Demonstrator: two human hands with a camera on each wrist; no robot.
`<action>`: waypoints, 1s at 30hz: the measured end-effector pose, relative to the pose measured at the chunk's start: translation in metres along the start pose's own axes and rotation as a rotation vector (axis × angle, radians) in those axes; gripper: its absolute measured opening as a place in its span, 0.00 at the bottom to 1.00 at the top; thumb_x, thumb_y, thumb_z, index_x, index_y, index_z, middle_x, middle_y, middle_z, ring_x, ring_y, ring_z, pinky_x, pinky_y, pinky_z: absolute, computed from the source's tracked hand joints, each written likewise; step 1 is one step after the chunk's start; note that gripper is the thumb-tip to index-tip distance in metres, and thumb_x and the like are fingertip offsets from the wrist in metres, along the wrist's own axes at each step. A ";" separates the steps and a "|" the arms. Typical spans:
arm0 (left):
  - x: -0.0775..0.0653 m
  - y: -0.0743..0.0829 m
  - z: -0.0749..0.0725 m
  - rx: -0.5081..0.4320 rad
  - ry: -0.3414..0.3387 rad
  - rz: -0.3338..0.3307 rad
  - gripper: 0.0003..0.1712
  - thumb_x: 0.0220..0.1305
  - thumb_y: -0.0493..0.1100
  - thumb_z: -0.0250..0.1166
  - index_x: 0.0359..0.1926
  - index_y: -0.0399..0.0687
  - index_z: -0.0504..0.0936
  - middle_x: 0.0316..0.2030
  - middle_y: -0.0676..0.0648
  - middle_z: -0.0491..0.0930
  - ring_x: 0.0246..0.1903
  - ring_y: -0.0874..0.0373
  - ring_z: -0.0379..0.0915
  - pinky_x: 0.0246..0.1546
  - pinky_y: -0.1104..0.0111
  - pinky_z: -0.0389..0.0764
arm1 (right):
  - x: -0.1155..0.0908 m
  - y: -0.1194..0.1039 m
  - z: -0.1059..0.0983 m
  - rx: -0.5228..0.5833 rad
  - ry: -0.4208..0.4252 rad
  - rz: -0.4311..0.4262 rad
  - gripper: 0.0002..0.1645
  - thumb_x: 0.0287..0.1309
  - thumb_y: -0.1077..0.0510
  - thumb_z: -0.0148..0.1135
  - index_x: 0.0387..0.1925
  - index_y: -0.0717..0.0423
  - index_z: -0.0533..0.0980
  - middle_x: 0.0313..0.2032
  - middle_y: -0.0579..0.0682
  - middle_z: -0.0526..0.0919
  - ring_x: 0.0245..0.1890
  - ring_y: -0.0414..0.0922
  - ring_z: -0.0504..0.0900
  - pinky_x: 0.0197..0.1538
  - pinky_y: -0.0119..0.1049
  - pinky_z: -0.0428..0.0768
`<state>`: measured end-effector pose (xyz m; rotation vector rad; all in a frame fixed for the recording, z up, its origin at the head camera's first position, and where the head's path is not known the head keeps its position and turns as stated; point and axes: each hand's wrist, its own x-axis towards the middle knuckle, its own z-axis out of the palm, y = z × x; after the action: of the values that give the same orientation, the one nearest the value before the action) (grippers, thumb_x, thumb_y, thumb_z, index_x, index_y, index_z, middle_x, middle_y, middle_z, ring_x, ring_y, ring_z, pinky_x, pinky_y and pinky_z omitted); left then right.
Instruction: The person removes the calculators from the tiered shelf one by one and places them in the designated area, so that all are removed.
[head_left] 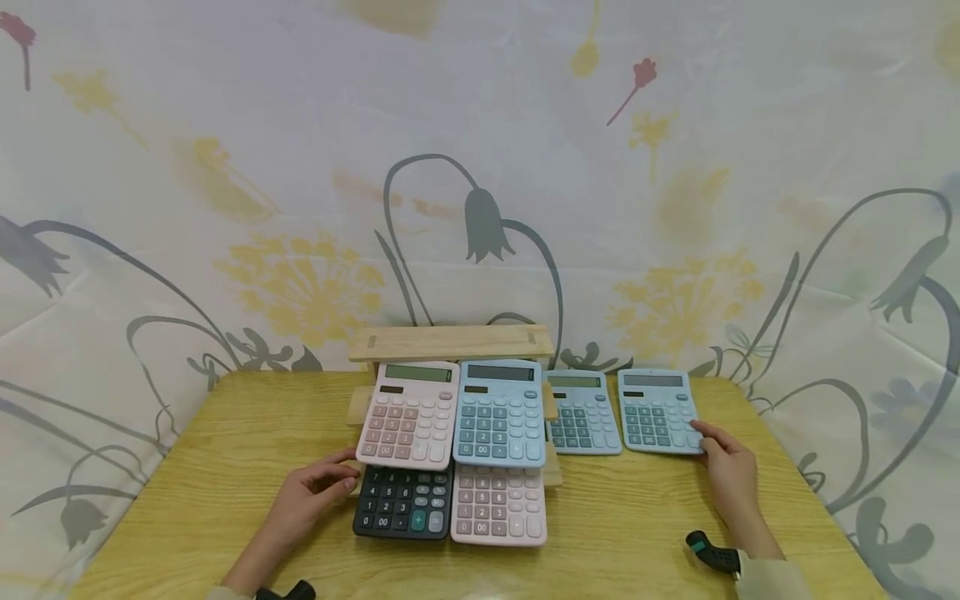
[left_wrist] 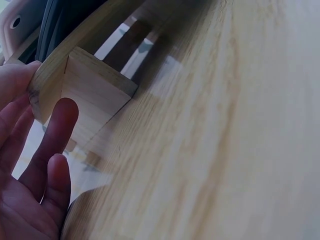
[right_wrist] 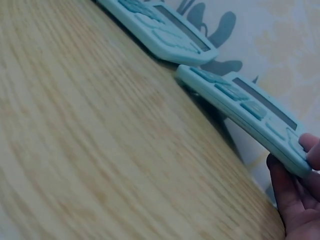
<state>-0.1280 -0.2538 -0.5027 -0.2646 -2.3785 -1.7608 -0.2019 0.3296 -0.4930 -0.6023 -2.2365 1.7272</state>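
Observation:
My left hand [head_left: 311, 492] is at the left side of a tiered wooden stand [head_left: 450, 342]; in the left wrist view its thumb and nearest fingers pinch the end of a wooden strip [left_wrist: 50, 95], other fingers loosely bent. Beside it on the stand's lower tier leans a black calculator [head_left: 401, 504], with a pink calculator [head_left: 498, 508] to its right. Above them sit another pink calculator [head_left: 408, 417] and a blue calculator [head_left: 500, 417]. My right hand [head_left: 731, 475] pinches the lower right corner of a light blue calculator [right_wrist: 250, 115], tilted with that corner raised off the table.
Another light blue calculator [head_left: 581, 417] lies between the stand and the held one, close by its left side. The wood-grain table [head_left: 622, 525] ends at a flower-patterned backdrop [head_left: 480, 125]. Both wrists wear black straps [head_left: 712, 554].

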 end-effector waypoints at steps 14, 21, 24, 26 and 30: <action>-0.001 0.000 0.000 -0.011 0.006 0.015 0.04 0.62 0.33 0.69 0.38 0.38 0.87 0.52 0.56 0.81 0.54 0.75 0.71 0.47 0.78 0.75 | -0.006 0.001 0.001 -0.195 0.052 -0.062 0.23 0.74 0.57 0.46 0.62 0.61 0.76 0.67 0.59 0.71 0.67 0.53 0.67 0.39 0.30 0.65; -0.001 0.002 0.000 -0.006 0.003 -0.007 0.04 0.62 0.34 0.69 0.38 0.38 0.87 0.53 0.53 0.81 0.54 0.75 0.71 0.47 0.77 0.75 | -0.007 0.001 0.003 -0.215 0.080 -0.095 0.21 0.74 0.59 0.48 0.59 0.63 0.78 0.63 0.60 0.74 0.66 0.54 0.68 0.38 0.25 0.64; -0.001 0.003 0.000 -0.002 0.005 -0.022 0.04 0.62 0.34 0.69 0.39 0.39 0.87 0.54 0.47 0.81 0.54 0.75 0.71 0.48 0.77 0.75 | -0.007 0.002 0.003 -0.230 0.078 -0.110 0.20 0.74 0.59 0.48 0.59 0.62 0.78 0.63 0.61 0.74 0.67 0.55 0.68 0.36 0.25 0.65; -0.001 0.004 0.000 -0.001 0.004 -0.029 0.04 0.63 0.35 0.69 0.39 0.39 0.87 0.55 0.45 0.80 0.54 0.75 0.71 0.48 0.76 0.75 | -0.007 0.002 0.003 -0.249 0.078 -0.119 0.20 0.74 0.59 0.48 0.59 0.62 0.78 0.63 0.62 0.75 0.67 0.57 0.68 0.34 0.24 0.65; -0.001 0.004 0.000 -0.003 0.005 -0.029 0.04 0.63 0.34 0.69 0.38 0.39 0.87 0.54 0.46 0.81 0.54 0.75 0.71 0.48 0.76 0.75 | -0.008 0.002 0.003 -0.298 0.078 -0.151 0.19 0.74 0.61 0.48 0.58 0.63 0.78 0.61 0.63 0.76 0.65 0.59 0.70 0.30 0.28 0.64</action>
<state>-0.1263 -0.2522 -0.4993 -0.2273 -2.3880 -1.7751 -0.1962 0.3240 -0.4954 -0.5345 -2.4332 1.2887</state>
